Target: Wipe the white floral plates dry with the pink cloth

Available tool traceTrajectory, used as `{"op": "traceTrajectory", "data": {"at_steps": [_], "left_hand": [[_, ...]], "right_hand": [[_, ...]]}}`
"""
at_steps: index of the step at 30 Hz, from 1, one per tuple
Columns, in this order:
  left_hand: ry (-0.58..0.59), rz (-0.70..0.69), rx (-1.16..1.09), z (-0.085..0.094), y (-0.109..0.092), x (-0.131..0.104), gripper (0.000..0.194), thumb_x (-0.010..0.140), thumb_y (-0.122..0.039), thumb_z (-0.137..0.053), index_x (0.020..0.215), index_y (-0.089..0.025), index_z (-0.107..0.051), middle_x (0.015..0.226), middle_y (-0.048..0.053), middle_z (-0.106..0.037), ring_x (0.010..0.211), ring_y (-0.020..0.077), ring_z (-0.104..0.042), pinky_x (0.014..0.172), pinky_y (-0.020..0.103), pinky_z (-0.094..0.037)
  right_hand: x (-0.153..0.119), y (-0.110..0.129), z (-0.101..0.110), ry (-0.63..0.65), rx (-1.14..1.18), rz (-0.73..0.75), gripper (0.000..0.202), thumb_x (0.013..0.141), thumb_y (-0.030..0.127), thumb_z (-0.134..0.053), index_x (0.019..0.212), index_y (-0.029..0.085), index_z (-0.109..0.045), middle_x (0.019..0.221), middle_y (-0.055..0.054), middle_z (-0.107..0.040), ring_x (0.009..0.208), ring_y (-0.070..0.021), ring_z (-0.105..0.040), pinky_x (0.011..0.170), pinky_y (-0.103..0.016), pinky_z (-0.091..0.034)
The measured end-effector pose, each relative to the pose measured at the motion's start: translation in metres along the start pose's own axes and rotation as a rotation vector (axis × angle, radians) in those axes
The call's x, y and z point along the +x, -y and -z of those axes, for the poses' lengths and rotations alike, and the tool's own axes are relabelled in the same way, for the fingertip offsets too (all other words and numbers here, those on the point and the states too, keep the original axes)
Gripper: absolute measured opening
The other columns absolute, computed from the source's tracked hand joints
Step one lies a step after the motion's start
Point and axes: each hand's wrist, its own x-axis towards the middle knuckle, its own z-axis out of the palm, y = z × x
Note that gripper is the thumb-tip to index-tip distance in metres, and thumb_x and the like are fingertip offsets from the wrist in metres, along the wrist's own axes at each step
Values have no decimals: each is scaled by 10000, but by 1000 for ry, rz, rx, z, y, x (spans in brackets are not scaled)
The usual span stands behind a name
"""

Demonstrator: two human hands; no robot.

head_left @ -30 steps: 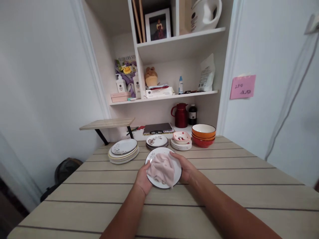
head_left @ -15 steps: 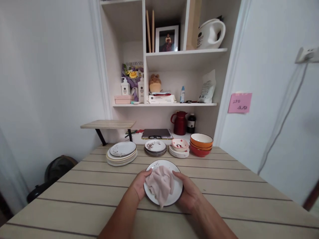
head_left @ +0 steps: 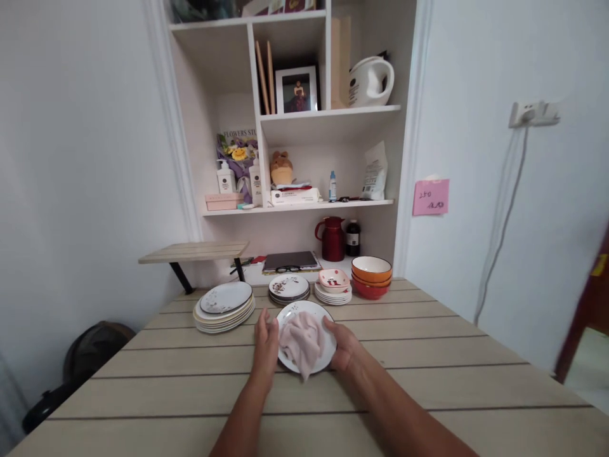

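A white plate with a dark rim [head_left: 328, 349] is at the middle of the wooden table, with a crumpled pale pink cloth [head_left: 302, 339] lying on it. My right hand [head_left: 343, 346] grips the plate's right edge, thumb on top of the rim. At the plate's left edge is my left hand [head_left: 266, 348], its fingers apart and raised beside the rim; it is not closed on the plate.
Behind the plate stand a stack of large plates [head_left: 226, 298], a stack of small dark-rimmed plates [head_left: 288, 287], small dishes [head_left: 333, 287] and orange and red bowls [head_left: 372, 276]. A small raised shelf [head_left: 195, 252] is at the back left.
My left hand has let go of the plate's rim and opened beside it. My right hand still holds the plate. The view has shifted to the right and slightly up.
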Motion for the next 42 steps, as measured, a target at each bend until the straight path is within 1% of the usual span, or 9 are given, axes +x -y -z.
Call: {"op": "traceTrajectory", "data": {"at_steps": [5, 8, 11, 16, 23, 27, 34, 38, 42], "left_hand": [[78, -558, 765, -5, 2, -5, 424, 843, -303, -545, 1265, -264, -546, 1464, 85, -381, 1376, 269, -265, 1146, 479, -89], [184, -627, 1113, -8, 8, -10, 411, 856, -280, -512, 1265, -275, -554, 1405, 92, -476, 1366, 293, -291, 1130, 553, -69], [288, -664, 1222, -13, 12, -13, 471, 876, -266, -472, 1347, -270, -473, 1443, 80, -435, 1390, 275, -256, 1142, 537, -66], [447, -772, 1238, -24, 7, -23, 538, 891, -202, -439, 1410, -323, -366, 1502, 21, -343, 1411, 243, -218, 1160, 512, -88], [524, -880, 1127, -35, -2, -34, 513, 869, -97, -428, 1331, -315, -482, 1480, 52, -378, 1376, 240, -312, 1154, 505, -184], [485, -891, 1045, -36, 1, -34, 428, 827, -60, -445, 1166, -262, -613, 1475, 74, -384, 1357, 251, -345, 1150, 495, -220], [282, -735, 792, -32, 2, -33, 352, 809, -80, -469, 1082, -253, -609, 1494, 40, -351, 1363, 249, -331, 1127, 461, -284], [292, -728, 782, -31, -1, -32, 215, 842, -148, -489, 972, -229, -640, 1461, 62, -407, 1348, 271, -353, 1141, 489, -235], [380, -764, 842, -30, -6, -29, 271, 863, -175, -502, 1078, -270, -638, 1424, 65, -460, 1337, 275, -377, 1158, 532, -142]], "right_hand": [[11, -15, -9, -7, 115, 130, 501, 912, 402, -383, 1264, 57, -472, 988, -188, -710, 898, -267, -681, 897, -424, -465], [11, -20, -9, -4, 112, 160, 459, 891, 399, -435, 1202, 77, -535, 945, -165, -723, 900, -263, -678, 886, -411, -474], [5, -19, -6, 42, 119, 169, 444, 864, 440, -477, 1123, 100, -594, 928, -153, -730, 945, -273, -666, 894, -419, -470], [-9, -14, -5, 119, 134, 116, 491, 858, 501, -471, 1091, 97, -623, 1017, -158, -716, 1048, -271, -635, 945, -412, -447], [-22, -18, -11, 190, 111, 71, 432, 821, 515, -536, 1011, 146, -658, 1076, -128, -702, 1104, -267, -606, 982, -418, -423], [-26, -24, -17, 232, 94, 65, 426, 817, 505, -557, 1012, 140, -659, 1048, -119, -710, 1106, -260, -605, 996, -397, -417], [-23, -33, -19, 228, 1, 123, 480, 828, 493, -553, 1107, 111, -630, 1050, -138, -709, 1062, -254, -627, 962, -383, -443], [-19, -36, -17, 224, -24, 129, 481, 826, 504, -557, 1110, 124, -634, 984, -121, -726, 993, -242, -654, 922, -374, -467], [-19, -36, -18, 194, -5, 143, 459, 832, 481, -568, 1122, 132, -633, 947, -105, -736, 933, -223, -673, 910, -360, -476]]}}
